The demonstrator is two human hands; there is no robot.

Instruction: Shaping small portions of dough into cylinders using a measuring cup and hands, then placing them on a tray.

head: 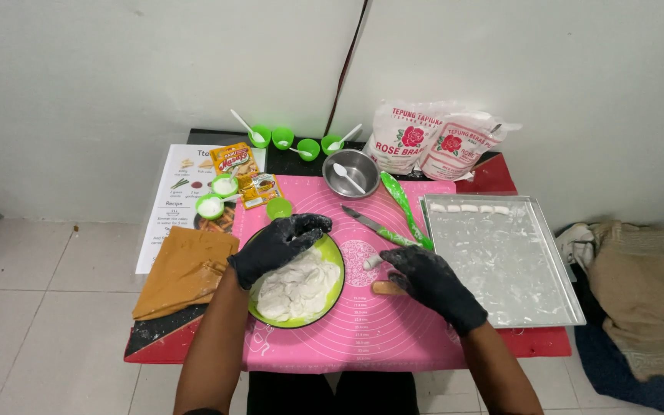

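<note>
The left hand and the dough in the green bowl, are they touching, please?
Touching: the head view shows the gloved left hand resting its fingers on the white dough in the green bowl.

A soft white lump of dough (297, 286) fills a round green plate (333, 296) on the near left of a pink mat. Just right of the plate, a small white dough piece (373, 262) and a short wooden stick (385, 288) lie flat on the mat.
</note>
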